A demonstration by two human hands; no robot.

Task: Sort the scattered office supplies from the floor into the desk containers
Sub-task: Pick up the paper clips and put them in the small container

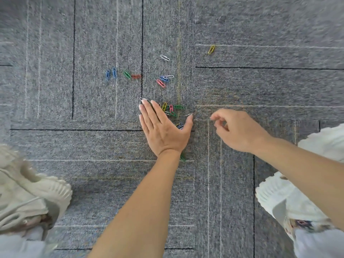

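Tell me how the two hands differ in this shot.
The left hand lies flat, fingers straight and spread, over a pile of paper clips; the right hand has curled fingers, thumb near forefinger. The left covers clips; the right is beside the pile, nothing visible in its pinch. Both are bare, above grey carpet.

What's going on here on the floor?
A person crouches over grey carpet strewn with coloured paper clips. The left hand is spread flat, fingers straight, over the nearest cluster. The right hand hovers beside it with curled fingers; whether it pinches a clip is unclear.
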